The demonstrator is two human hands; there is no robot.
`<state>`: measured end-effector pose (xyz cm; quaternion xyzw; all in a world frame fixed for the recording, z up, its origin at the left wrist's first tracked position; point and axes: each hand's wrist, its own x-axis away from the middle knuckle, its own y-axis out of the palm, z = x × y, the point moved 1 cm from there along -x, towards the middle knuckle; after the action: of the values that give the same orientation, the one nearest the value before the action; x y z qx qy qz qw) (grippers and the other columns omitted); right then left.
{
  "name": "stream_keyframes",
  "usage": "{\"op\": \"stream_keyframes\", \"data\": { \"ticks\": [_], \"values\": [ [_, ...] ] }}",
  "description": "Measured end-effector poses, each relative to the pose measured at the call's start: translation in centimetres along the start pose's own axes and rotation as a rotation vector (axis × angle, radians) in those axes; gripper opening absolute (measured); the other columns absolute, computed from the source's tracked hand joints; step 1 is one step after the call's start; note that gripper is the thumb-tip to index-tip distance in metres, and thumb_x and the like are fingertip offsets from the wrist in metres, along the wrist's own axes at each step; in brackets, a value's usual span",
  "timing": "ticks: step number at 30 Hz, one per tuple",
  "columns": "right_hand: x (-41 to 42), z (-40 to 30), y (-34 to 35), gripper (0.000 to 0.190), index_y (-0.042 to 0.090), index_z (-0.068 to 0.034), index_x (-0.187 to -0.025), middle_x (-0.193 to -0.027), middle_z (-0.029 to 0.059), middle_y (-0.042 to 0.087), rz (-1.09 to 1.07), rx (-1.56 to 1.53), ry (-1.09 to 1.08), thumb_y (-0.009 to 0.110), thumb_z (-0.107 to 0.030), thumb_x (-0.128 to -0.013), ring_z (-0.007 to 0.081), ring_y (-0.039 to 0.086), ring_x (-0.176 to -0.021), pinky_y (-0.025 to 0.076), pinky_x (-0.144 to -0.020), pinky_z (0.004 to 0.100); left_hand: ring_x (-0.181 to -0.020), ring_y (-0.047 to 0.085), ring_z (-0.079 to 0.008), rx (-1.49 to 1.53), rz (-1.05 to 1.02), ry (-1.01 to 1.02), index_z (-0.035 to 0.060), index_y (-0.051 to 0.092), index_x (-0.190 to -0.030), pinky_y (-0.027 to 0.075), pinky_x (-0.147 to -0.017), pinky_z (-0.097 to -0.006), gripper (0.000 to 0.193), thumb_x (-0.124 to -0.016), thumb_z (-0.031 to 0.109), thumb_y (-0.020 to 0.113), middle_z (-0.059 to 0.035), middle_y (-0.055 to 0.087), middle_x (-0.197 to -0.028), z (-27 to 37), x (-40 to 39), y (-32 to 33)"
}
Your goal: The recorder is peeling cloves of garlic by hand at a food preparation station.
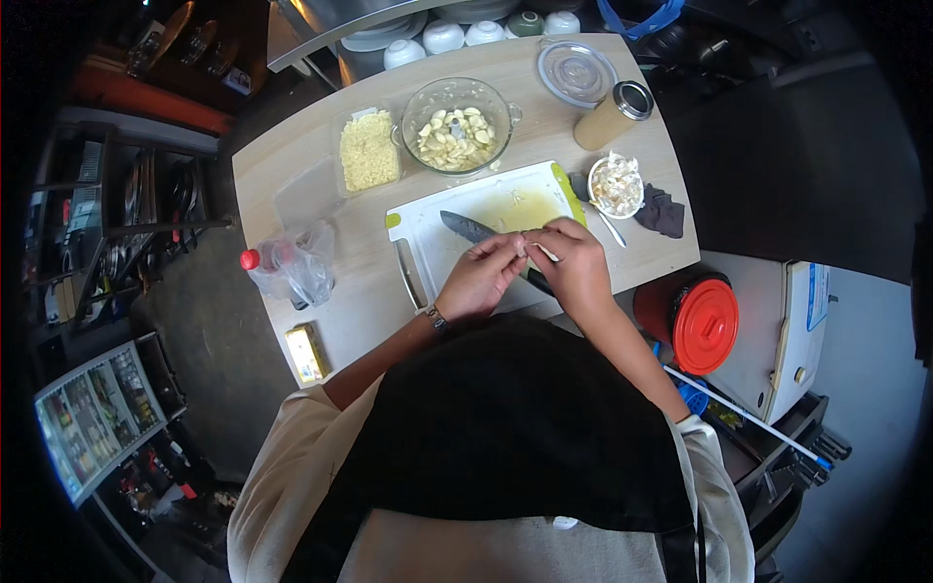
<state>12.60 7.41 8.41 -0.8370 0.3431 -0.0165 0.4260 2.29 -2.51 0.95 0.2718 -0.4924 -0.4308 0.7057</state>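
Note:
Both my hands meet above the white cutting board [426,251]. My left hand [485,273] pinches a small pale piece, apparently a garlic clove [520,246], between thumb and finger. My right hand [572,262] touches the same piece, with a thin pale bit, perhaps skin, at its fingertips. Beneath the hands a kitchen knife [468,227] lies on the board, its blade pointing up and left, its dark handle partly hidden. Past the board stands a glass bowl [419,149] of peeled garlic cloves [455,142]. A white bowl [617,211] of garlic skins is right of the board.
Left of the glass bowl is a tub of chopped garlic [368,153]. A plastic bag [302,266] with a red-capped bottle and a yellow box [306,351] lie at left. A jar [609,120], a plastic lid [576,73], a dark cloth [662,211] and a spoon [612,229] are at right.

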Motion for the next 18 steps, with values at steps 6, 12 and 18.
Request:
{"op": "stream_keyframes", "data": {
  "ticks": [6, 12, 18],
  "values": [
    [1.3, 0.4, 0.3, 0.018, 0.066, -0.002, -0.087, -0.072, 0.0141, 0.06, -0.156, -0.172, 0.201, 0.067, 0.0, -0.069, 0.0297, 0.06, -0.065, 0.048, -0.059, 0.0341, -0.091, 0.055, -0.0107, -0.164, 0.023, -0.128, -0.0014, 0.054, -0.106, 0.047, -0.08, -0.022, 0.019, -0.09, 0.008, 0.055, -0.0061, 0.058, -0.102, -0.3, 0.5, -1.0],
    [2.2, 2.9, 1.0, 0.021, 0.063, 0.0, -0.097, -0.081, 0.0108, 0.065, -0.321, -0.521, 0.408, 0.065, 0.001, -0.075, 0.0175, 0.063, -0.072, 0.049, -0.065, 0.0288, -0.085, 0.056, -0.01, -0.081, 0.077, -0.223, -0.0022, 0.056, -0.103, 0.047, -0.076, -0.0202, 0.018, -0.089, 0.008, 0.056, -0.0055, 0.059, -0.096, -0.4, -0.3, -2.5],
    [-1.8, 9.5, 4.2, 0.031, 0.057, -0.006, -0.113, -0.095, 0.0085, 0.065, -0.241, -1.1, 0.784, 0.063, -0.01, -0.082, 0.0149, 0.062, -0.085, 0.048, -0.074, 0.0275, -0.079, 0.055, -0.0095, -0.014, 0.136, -0.105, 0.0028, 0.057, -0.096, 0.045, -0.068, -0.018, 0.012, -0.085, 0.007, 0.06, -0.0027, 0.059, -0.089, 2.1, 1.2, -4.1]
  ]
}}
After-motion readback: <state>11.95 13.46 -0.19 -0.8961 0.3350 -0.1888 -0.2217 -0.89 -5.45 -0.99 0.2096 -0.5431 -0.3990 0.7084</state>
